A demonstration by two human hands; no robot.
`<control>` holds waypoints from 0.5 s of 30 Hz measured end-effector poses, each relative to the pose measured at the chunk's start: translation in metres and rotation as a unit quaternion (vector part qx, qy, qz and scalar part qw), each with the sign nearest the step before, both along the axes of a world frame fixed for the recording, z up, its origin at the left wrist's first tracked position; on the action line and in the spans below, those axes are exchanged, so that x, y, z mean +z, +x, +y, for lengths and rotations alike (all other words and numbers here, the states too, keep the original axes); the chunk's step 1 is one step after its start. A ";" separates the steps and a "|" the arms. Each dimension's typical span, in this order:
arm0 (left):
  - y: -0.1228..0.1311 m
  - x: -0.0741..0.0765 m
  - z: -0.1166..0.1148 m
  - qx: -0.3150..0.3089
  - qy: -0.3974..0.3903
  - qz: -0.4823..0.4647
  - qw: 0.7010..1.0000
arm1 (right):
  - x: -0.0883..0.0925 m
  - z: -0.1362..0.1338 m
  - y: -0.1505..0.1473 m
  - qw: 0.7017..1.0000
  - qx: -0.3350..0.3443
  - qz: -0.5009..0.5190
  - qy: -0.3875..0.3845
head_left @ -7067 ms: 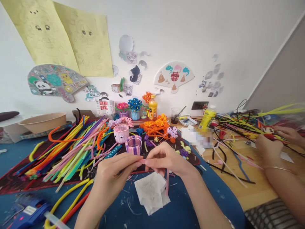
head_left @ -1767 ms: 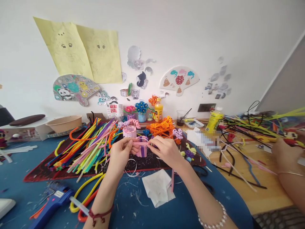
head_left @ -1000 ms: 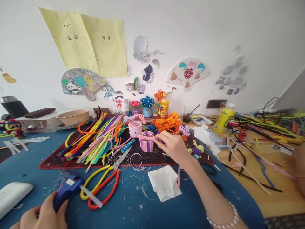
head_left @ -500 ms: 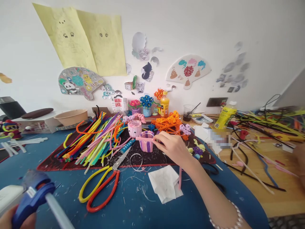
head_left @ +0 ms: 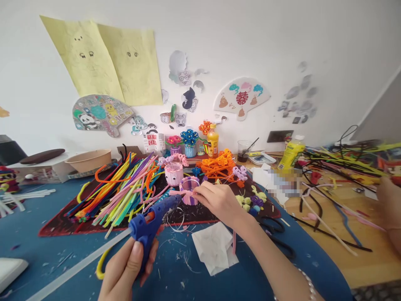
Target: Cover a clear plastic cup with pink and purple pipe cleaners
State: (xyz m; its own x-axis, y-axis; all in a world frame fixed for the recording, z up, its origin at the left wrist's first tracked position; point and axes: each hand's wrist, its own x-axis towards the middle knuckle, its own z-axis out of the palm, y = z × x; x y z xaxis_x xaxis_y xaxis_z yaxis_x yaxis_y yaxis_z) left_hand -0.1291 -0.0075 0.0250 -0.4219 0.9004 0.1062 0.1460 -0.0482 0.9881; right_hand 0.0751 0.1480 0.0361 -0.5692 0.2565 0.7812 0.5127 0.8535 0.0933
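Observation:
My left hand (head_left: 130, 261) is wrapped round the handle of a blue glue gun (head_left: 150, 225), with a long clear glue stick (head_left: 81, 265) sticking out of its back. The gun's nozzle is close to a pink pipe cleaner piece (head_left: 180, 192), which my right hand (head_left: 216, 200) pinches by its right end. Behind that piece stands a small purple and pink striped basket (head_left: 190, 200), partly covered by it. A pink cup with googly eyes (head_left: 173, 174) stands just behind and to the left.
Colourful pipe cleaners (head_left: 125, 188) lie left on a dark mat (head_left: 56, 219). A crumpled white paper (head_left: 214, 246) lies in front of my right hand. Black scissors (head_left: 275, 225) are to the right. Another person's hand (head_left: 390, 200) is at the far right, near more pipe cleaners.
My left hand has brought the glue gun from the lower left up towards the pink piece, now covering most of the yellow and red scissors. My right hand keeps its pinch.

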 end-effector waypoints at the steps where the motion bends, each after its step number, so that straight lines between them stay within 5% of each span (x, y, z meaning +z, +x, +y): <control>1: 0.003 0.001 0.003 -0.015 -0.004 -0.009 1.000 | 0.000 0.000 0.000 1.000 -0.001 0.001 -0.001; 15: 0.016 0.007 0.011 0.028 -0.003 0.011 1.000 | -0.001 0.001 0.000 1.000 -0.012 -0.007 -0.015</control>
